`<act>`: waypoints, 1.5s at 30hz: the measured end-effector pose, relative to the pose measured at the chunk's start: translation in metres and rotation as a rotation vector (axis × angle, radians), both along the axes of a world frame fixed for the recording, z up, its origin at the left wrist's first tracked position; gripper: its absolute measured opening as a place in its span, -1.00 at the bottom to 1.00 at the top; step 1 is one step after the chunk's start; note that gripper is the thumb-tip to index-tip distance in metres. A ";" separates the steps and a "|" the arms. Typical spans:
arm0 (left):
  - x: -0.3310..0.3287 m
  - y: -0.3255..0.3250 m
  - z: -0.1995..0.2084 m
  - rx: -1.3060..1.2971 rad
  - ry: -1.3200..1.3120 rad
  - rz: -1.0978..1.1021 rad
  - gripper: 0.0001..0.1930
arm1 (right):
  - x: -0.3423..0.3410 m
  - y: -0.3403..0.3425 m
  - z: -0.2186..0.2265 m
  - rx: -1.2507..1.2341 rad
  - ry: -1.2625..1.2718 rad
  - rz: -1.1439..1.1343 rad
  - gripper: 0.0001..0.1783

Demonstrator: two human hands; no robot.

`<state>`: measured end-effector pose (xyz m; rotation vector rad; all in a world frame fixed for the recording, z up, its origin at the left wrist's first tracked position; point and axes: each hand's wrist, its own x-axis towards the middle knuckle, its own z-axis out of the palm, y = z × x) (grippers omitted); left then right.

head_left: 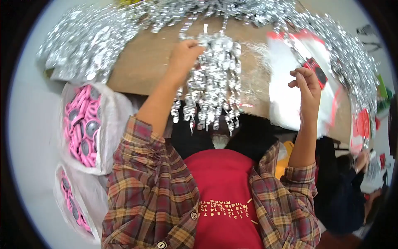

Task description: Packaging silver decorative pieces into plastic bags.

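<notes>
Brown and bare in its left part, the bench (139, 62) carries silver tinsel (91, 43) heaped at its far left corner, along the far edge and down the right side. From my distant seat I see, at the middle of the bench, a bunch of curled silver strips (214, 70); its top lies on the surface, and its lower ends hang over the near edge. My left hand (185, 57) is at the upper left of this bunch, with thumb and forefinger closed together on a bit of the foil.

My right hand (307, 86) is above the right part of the bench, its fingers half curled. I see nothing between the fingertips, but whether they meet or hold something thin, I cannot tell. Just beside this hand, and partly behind it, is a red and black object (320, 75). Under both are clear plastic bags (285, 89) with red edges, which reach the near edge.

To the left of the bench, a white sack (112, 126) stands open, full of pink things (81, 128) with grey round parts; a second sack (85, 189) is nearer to me. At the lower right sits another person (342, 199) in dark clothes.
</notes>
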<state>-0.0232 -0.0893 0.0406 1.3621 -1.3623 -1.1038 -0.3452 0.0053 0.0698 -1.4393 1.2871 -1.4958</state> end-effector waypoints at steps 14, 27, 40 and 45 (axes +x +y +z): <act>0.026 0.031 0.009 -0.306 -0.302 0.060 -0.66 | -0.101 0.005 -0.059 0.221 0.837 -0.468 -0.80; -0.025 0.088 0.039 -0.017 0.282 -0.310 -0.58 | -0.031 0.082 0.011 0.358 0.263 -0.128 -0.88; 0.006 0.097 0.050 -0.133 1.019 -0.107 -0.69 | 0.041 0.052 -0.011 0.111 0.662 0.263 -0.87; 0.009 0.120 0.064 -0.120 0.734 -0.115 -0.74 | 0.037 -0.011 -0.037 -0.454 1.209 0.245 -0.87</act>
